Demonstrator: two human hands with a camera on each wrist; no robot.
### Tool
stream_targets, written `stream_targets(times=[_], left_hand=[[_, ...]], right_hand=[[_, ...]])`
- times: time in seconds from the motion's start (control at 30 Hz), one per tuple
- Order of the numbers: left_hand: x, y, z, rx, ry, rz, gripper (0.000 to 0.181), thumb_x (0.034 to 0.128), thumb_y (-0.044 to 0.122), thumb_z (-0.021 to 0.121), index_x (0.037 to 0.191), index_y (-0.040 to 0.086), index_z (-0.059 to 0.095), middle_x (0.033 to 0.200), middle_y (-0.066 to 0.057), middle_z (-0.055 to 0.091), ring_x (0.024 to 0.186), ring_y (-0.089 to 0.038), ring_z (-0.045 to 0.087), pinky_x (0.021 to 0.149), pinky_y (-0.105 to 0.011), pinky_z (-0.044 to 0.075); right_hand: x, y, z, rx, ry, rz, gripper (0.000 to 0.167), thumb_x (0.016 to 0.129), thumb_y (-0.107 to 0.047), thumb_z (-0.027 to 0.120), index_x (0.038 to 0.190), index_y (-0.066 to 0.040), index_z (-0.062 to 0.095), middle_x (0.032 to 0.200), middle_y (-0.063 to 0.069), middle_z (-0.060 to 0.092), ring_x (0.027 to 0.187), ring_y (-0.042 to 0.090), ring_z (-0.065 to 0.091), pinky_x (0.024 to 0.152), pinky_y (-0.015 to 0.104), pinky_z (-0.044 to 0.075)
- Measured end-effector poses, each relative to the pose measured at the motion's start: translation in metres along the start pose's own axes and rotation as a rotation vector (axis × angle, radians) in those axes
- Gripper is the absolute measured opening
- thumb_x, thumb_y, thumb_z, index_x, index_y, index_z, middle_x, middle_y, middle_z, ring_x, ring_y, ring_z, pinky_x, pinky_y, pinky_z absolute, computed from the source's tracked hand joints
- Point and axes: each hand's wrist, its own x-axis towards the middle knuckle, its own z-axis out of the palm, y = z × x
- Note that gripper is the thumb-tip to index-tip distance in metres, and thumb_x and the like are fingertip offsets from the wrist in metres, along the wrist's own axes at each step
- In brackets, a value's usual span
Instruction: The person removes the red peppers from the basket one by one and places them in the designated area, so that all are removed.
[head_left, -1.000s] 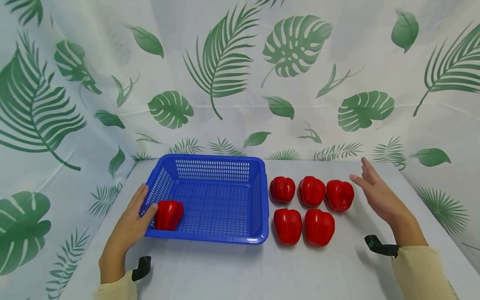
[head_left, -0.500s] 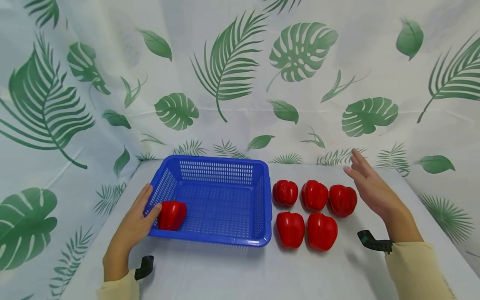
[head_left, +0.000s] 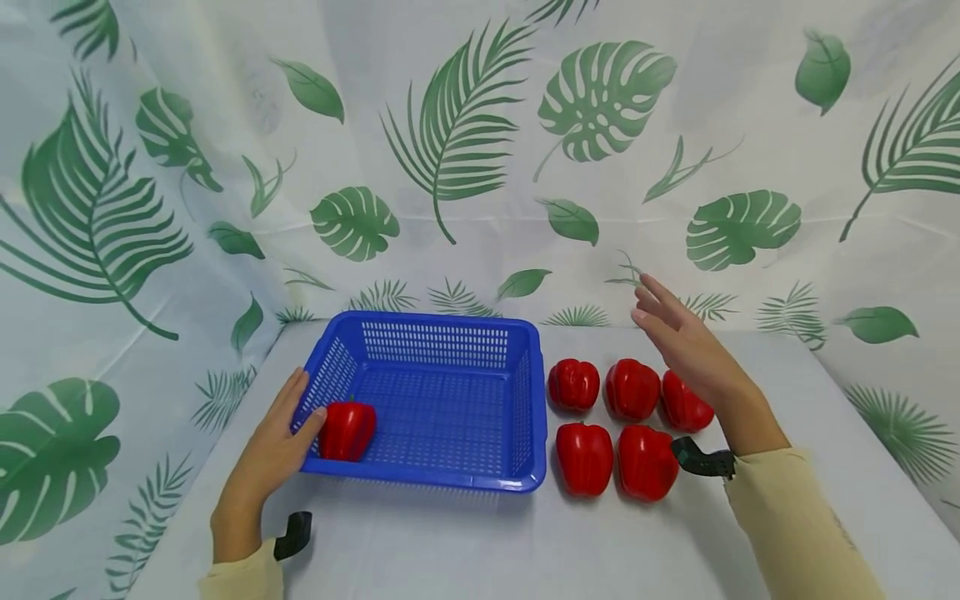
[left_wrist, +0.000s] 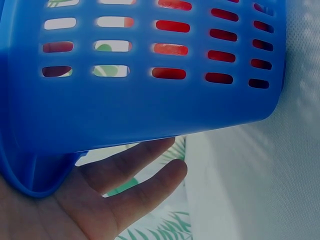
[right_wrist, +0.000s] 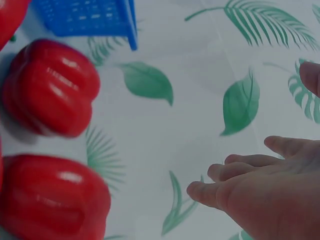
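Observation:
A blue plastic basket (head_left: pixel 431 479) with slotted walls stands on the white table, left of centre. Inside its near left corner lies one red bell pepper (head_left: pixel 348 431). My left hand (head_left: pixel 266 454) holds the basket's left rim, thumb over the edge beside the pepper. In the left wrist view, fingers of the left hand (left_wrist: pixel 120 200) extend along the outside of the basket wall (left_wrist: pixel 125 112). Several red bell peppers (head_left: pixel 584 458) stand in two rows right of the basket. My right hand (head_left: pixel 693 354) hovers above the back-right pepper (head_left: pixel 684 404), partly covering it, fingers extended and holding nothing.
A leaf-printed white cloth (head_left: pixel 465 125) hangs behind the table and along its sides. Each wrist wears a black camera mount, such as the one at the left wrist (head_left: pixel 293 535). White tabletop (head_left: pixel 480 550) stretches in front of the basket.
My right hand has moved left, from beside the peppers to above the back row. The left hand stays at the basket's rim. The view has shifted slightly.

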Motion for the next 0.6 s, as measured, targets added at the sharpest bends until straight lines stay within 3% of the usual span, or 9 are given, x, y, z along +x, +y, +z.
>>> stream_targets(times=[0.3, 0.6], left_hand=[[-0.001, 0.001, -0.003, 0.003, 0.004, 0.002, 0.08, 0.1123, 0.036, 0.052, 0.17, 0.0, 0.012, 0.178, -0.023, 0.005, 0.16, -0.052, 0.009, 0.119, -0.077, 0.017], [0.0, 0.0, -0.001, -0.004, -0.005, 0.002, 0.08, 0.1126, 0.037, 0.053, 0.171, 0.001, 0.011, 0.178, -0.022, 0.005, 0.16, -0.051, 0.008, 0.12, -0.076, 0.017]], right_hand=[[0.018, -0.025, 0.034, 0.062, -0.065, -0.069, 0.082, 0.108, -0.046, 0.059, 0.174, -0.035, 0.011, 0.178, 0.008, 0.019, 0.162, 0.038, 0.017, 0.125, 0.067, 0.021], [0.039, -0.031, 0.066, 0.137, -0.136, -0.124, 0.077, 0.11, -0.038, 0.058, 0.174, -0.029, 0.017, 0.177, 0.007, 0.024, 0.161, 0.032, 0.024, 0.128, 0.063, 0.019]])
